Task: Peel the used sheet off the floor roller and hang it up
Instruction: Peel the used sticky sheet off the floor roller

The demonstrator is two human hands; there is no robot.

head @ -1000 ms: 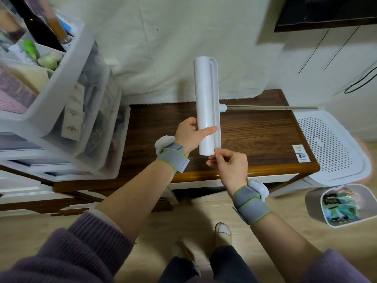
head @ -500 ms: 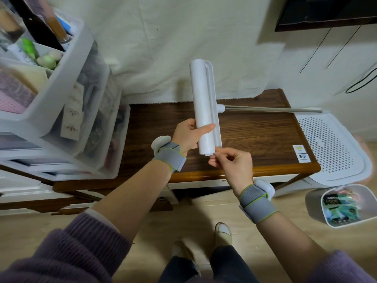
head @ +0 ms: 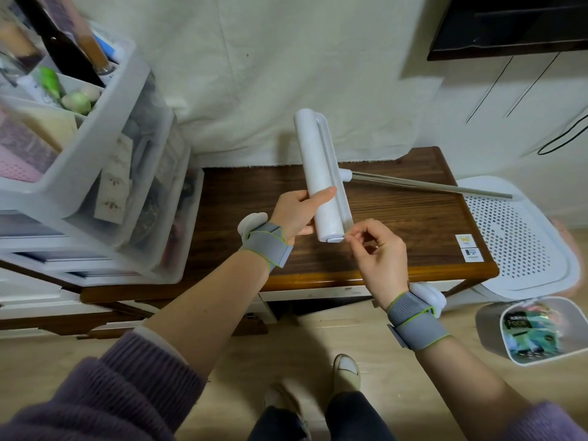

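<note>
The floor roller [head: 316, 167] is a white sticky roll in a white frame, held upright and tilted over the wooden table [head: 397, 224]. Its metal handle [head: 429, 186] runs off to the right. My left hand [head: 297, 213] is wrapped around the lower half of the roll, thumb across its front. My right hand [head: 377, 253] is at the roll's bottom right corner, thumb and forefinger pinched on the edge of the used sheet [head: 343, 238]. How far the sheet has lifted is too small to tell.
White plastic drawers [head: 127, 186] full of small items stand at the left on the table. A white perforated bin lid [head: 515, 243] and a small waste bin [head: 534, 332] with packaging sit at the right on the floor. A cream cloth hangs behind.
The roller has tilted and shifted slightly left. My right hand has moved from under the roll's bottom end to its lower right corner, fingers opened out more, pinching the sheet edge.
</note>
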